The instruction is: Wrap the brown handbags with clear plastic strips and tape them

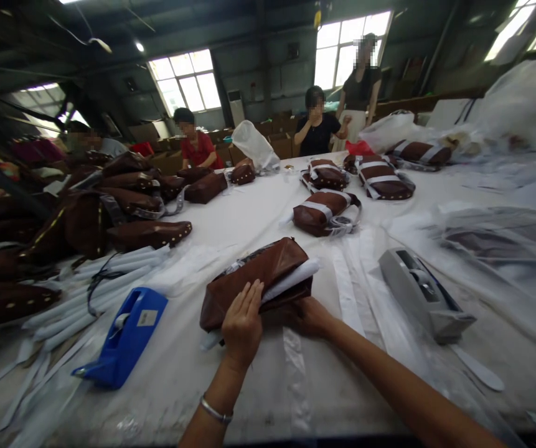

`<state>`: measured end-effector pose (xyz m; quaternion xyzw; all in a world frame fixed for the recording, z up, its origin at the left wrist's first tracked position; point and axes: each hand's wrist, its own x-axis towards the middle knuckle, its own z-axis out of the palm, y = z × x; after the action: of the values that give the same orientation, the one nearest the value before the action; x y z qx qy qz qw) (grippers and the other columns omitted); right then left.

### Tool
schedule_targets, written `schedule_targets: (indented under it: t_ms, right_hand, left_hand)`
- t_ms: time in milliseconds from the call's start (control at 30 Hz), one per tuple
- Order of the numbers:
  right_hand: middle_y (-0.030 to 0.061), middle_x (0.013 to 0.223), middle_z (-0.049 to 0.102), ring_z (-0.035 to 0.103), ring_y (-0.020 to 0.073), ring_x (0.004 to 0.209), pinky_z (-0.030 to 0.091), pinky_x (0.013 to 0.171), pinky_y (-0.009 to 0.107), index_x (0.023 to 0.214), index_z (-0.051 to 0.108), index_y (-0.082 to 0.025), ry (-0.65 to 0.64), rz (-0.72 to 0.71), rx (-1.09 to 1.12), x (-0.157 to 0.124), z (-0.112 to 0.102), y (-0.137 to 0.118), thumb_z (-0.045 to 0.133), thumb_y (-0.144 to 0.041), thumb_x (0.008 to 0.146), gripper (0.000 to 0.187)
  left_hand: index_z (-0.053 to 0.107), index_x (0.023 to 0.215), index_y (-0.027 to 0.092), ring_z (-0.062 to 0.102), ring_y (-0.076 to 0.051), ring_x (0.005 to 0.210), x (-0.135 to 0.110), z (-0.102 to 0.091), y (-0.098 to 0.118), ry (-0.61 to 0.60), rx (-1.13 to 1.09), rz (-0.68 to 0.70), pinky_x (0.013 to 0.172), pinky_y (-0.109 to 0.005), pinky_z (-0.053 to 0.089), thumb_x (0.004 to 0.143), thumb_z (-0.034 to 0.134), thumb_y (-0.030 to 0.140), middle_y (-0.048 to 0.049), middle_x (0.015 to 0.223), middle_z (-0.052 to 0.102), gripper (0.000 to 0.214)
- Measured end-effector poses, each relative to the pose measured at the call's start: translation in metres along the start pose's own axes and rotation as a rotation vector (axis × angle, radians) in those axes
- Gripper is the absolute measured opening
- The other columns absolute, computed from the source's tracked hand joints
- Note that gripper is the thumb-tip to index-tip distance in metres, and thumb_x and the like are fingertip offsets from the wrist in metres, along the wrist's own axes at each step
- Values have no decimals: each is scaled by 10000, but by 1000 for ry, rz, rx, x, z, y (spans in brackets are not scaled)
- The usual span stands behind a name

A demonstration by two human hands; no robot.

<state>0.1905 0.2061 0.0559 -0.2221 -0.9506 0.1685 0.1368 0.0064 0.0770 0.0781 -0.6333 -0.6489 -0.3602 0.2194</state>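
A brown leather-look bag (253, 274) lies tilted on the white-covered table in front of me. A roll of white wrapping (291, 280) sticks out of its right side, between the upper panel and a lower flap. My left hand (244, 314) rests on the near face of the bag, fingers stretched out flat. At the bag's lower right edge, my right hand (312, 316) grips the flap from below; its fingertips are partly hidden. Just below the bag, a strip of clear white film (296, 367) lies on the table.
A blue tape dispenser (130, 336) stands left, a grey tape dispenser (421, 292) right. Brown bags (85, 218) pile up at left beside white rolls (94, 292). Wrapped bags (326, 211) lie farther back. Plastic sheeting (505, 249) covers the right. Several people (317, 127) are across the table.
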Motion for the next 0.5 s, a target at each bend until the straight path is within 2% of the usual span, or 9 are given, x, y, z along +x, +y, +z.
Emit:
schedule_targets:
  t_ms: [67,133,233,300,333,400,467,500]
  right_hand:
    - [58,1283,656,585,277,1204,481,1033,412,1264,657,-251,14,-10,54,-16,-2,1,476,-330,962,361]
    - [89,1182,701,624,298,1139,516,982,429,1140,720,-222,4,27,54,-43,-4,7,451,-249,914,353]
    - [106,969,742,691,295,956,582,838,408,916,749,-199,36,264,-15,-93,-19,17,440,-199,817,324]
    - [83,967,743,703,277,919,595,799,399,912,732,-215,154,416,-56,-120,-42,21,432,-216,819,314]
    - [71,1022,739,701,269,950,594,823,402,957,724,-225,228,443,-73,-127,-56,20,431,-227,837,317]
    - [56,1142,712,681,254,1045,573,915,412,1066,702,-240,368,401,-110,-126,-84,16,435,-238,882,324]
    - [52,1222,679,652,240,1112,544,987,413,1157,678,-248,430,292,-132,-100,-106,11,451,-238,927,323]
    - [51,1250,664,632,235,1147,528,1014,414,1188,671,-252,417,222,-137,-79,-113,10,457,-228,944,326]
  left_hand:
    - [330,1525,230,532,-201,1318,-6,4,6,28,-9,42,1097,-368,466,844,351,-36,-34,1391,592,732]
    - [403,1489,220,521,-205,1328,-15,8,14,41,-23,90,1096,-369,468,867,362,-38,-37,1372,606,675]
    - [495,1425,218,514,-217,1332,-33,15,24,31,-46,149,1089,-377,479,893,397,-32,-33,1341,628,596]
    - [530,1393,226,523,-214,1322,-44,19,29,2,-61,173,1077,-374,492,902,401,-31,-25,1330,635,569]
    - [543,1381,231,532,-209,1314,-48,20,31,-8,-69,177,1071,-370,498,906,398,-31,-20,1324,639,561]
    - [561,1361,237,545,-198,1300,-54,21,34,-14,-84,167,1062,-362,506,913,393,-32,-14,1314,646,549]
    - [575,1345,238,551,-193,1294,-56,22,36,-9,-91,151,1052,-358,512,919,403,-30,-11,1305,652,532]
    - [581,1338,239,553,-192,1292,-57,22,36,-7,-93,149,1046,-357,516,920,410,-29,-8,1303,654,525]
